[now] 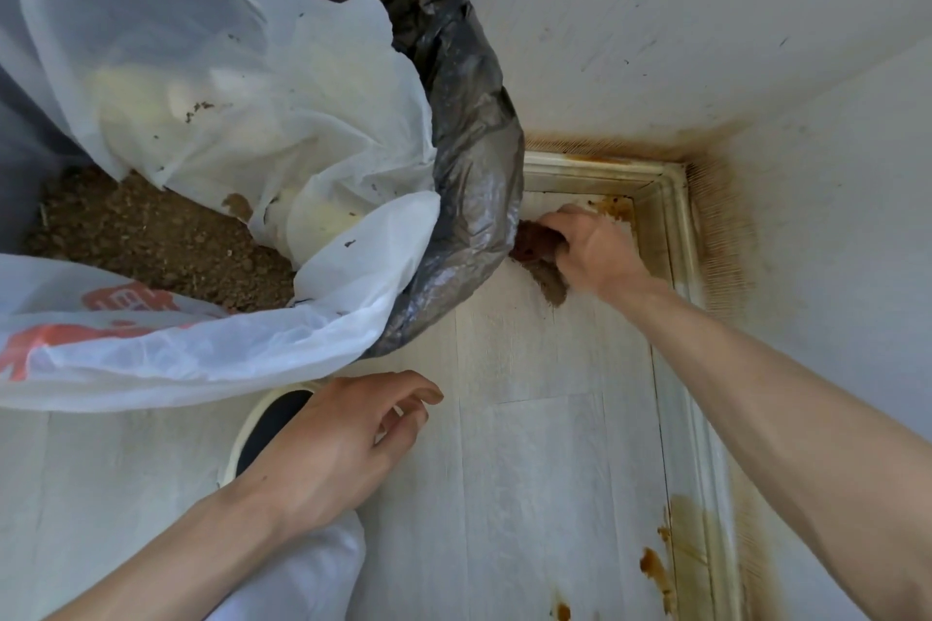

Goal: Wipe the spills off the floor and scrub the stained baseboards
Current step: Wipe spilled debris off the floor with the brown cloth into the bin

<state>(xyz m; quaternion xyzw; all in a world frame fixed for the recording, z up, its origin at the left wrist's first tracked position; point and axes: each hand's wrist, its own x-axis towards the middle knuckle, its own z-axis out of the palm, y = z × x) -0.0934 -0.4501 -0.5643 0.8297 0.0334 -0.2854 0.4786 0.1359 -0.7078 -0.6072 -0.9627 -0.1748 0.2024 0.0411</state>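
Observation:
My right hand (595, 250) grips a brown, soiled cloth (537, 257) and presses it on the pale floor (544, 444) in the corner, just beside the bin. The white baseboard (671, 217) wraps the corner and is stained yellow-brown, with rusty marks on the wall above it. Brown spill spots (655, 570) lie on the floor along the right baseboard, nearer to me. My left hand (343, 439) hovers over the floor with loosely curled fingers, holding nothing.
A bin lined with a black bag (469, 156) stands left of the corner, holding brown dirt (161, 237) and white plastic bags (242, 81). A dark shoe with a white sole (267, 429) shows under my left hand. White walls close the corner.

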